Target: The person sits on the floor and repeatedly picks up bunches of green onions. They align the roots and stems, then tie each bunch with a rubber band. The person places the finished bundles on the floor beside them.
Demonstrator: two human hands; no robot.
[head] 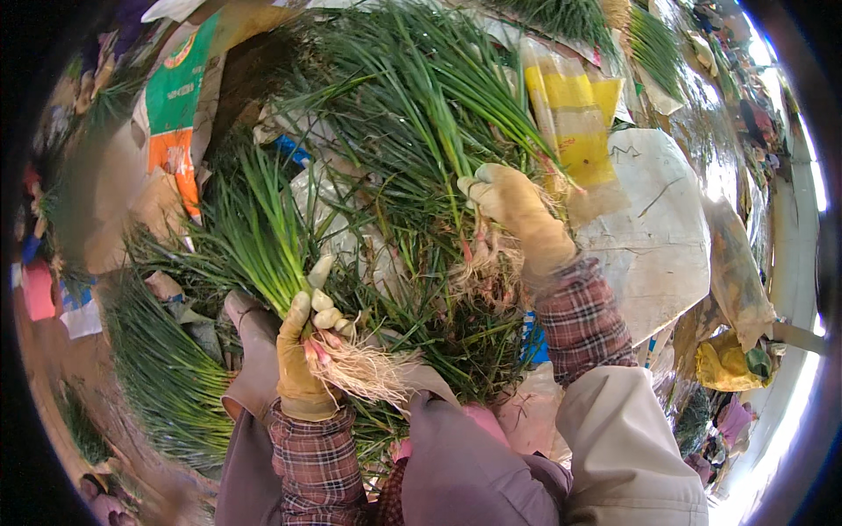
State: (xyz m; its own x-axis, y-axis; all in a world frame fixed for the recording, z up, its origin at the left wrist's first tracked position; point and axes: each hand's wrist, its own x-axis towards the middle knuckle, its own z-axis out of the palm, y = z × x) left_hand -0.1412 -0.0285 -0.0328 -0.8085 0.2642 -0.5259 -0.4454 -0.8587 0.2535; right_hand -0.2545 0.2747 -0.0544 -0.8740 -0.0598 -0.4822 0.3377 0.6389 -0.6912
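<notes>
My left hand (pixel 304 348), in a tan glove, is closed around a bunch of green onions (pixel 279 253); the pale roots point right and the green leaves fan up and left. To the upper right, my right hand (pixel 516 204), also gloved, has its fingers on a few green onion stalks (pixel 450 148) at the edge of a large heap; whether it grips them is not plain. Reddish stem bases and tangled roots (pixel 490 263) hang below that hand. Loose green leaves (pixel 434 342) lie between the two hands.
Another pile of green onions (pixel 171 375) lies at the lower left. A whitish sheet (pixel 651 223) and a yellow plastic bag (pixel 572 112) are on the right. A green and orange printed sack (pixel 174 112) stands upper left. Other people are at the far edges.
</notes>
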